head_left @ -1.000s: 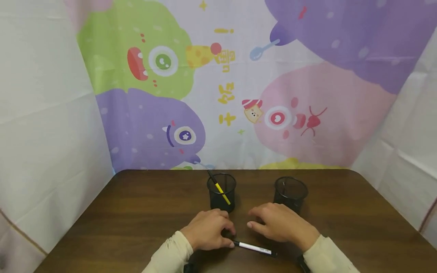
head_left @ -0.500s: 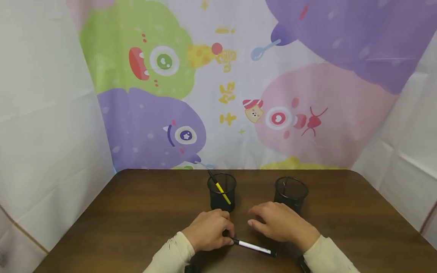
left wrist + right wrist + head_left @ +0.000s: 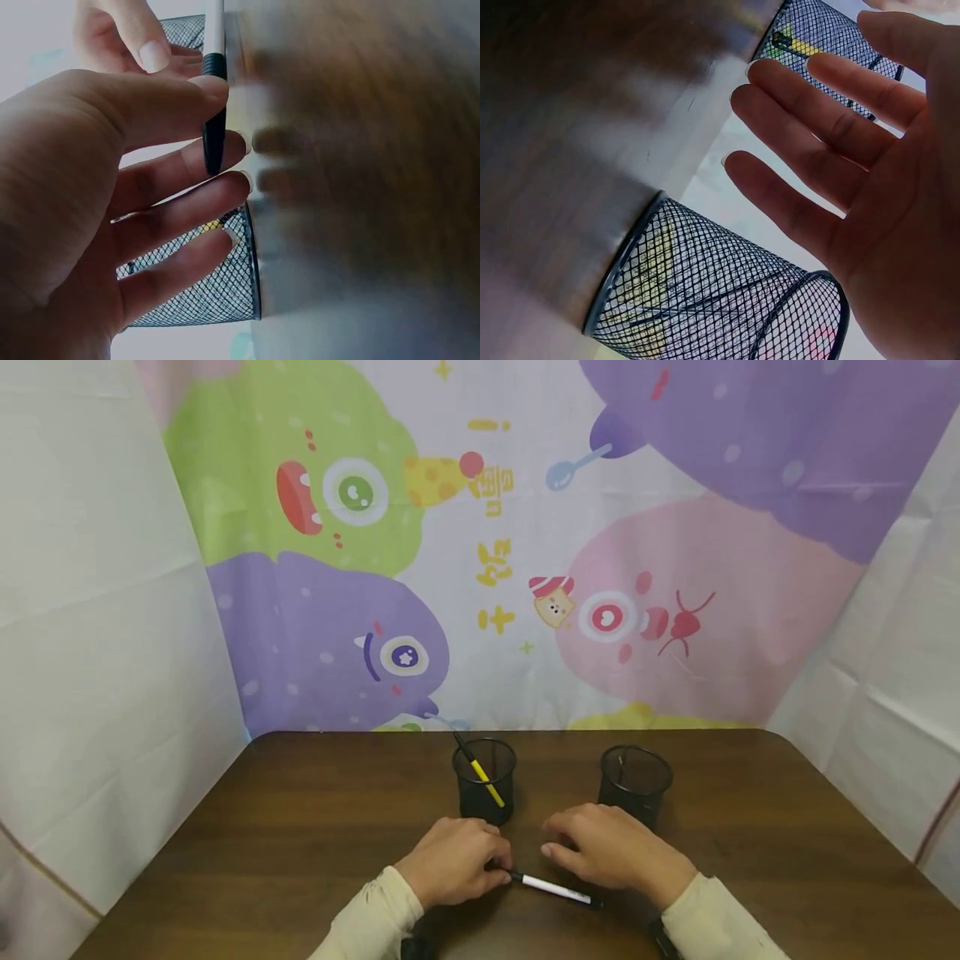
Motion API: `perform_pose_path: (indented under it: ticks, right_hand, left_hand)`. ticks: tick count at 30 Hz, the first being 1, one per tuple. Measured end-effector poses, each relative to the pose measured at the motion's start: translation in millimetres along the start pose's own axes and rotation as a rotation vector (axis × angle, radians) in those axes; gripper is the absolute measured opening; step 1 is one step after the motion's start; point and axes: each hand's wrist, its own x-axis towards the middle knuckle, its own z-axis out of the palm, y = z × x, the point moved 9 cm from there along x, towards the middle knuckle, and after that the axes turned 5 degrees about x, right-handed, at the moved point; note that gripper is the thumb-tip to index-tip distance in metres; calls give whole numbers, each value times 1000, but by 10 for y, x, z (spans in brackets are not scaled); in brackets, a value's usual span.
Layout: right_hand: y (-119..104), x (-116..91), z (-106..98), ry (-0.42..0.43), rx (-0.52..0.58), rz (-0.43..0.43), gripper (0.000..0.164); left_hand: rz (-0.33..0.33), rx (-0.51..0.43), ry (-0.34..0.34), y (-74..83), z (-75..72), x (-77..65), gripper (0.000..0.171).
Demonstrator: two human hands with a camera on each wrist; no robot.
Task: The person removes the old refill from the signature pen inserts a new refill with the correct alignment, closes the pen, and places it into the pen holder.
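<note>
My left hand (image 3: 455, 864) pinches the black end of a white pen (image 3: 555, 888) between thumb and index finger. In the left wrist view the black pen tip (image 3: 214, 150) shows past the thumb, and the other fingers are loosely bent. The pen's far end points right, low over the table. My right hand (image 3: 615, 847) holds nothing; its fingers are relaxed and spread in the right wrist view, just in front of the right black mesh pen cup (image 3: 705, 285). Behind my left hand stands the left mesh pen cup (image 3: 486, 797) with a yellow-and-black pen (image 3: 487, 783) leaning in it.
Both cups stand upright towards the back of the brown wooden table (image 3: 337, 785), with a gap between them. A cartoon-printed curtain (image 3: 495, 677) hangs behind the table's back edge, and white cloth (image 3: 97, 610) hangs at both sides.
The pen's far end has risen slightly and swung a little away from me, its near end still at my left fingers. My right hand has stayed nearly still.
</note>
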Motion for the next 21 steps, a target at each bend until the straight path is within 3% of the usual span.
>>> perform_pose_path:
  ticks: [21]
  right_hand:
    - [48,18,70,-20,6,26,32]
  left_hand:
    - [-65,73,105,-111,-121,-39,10]
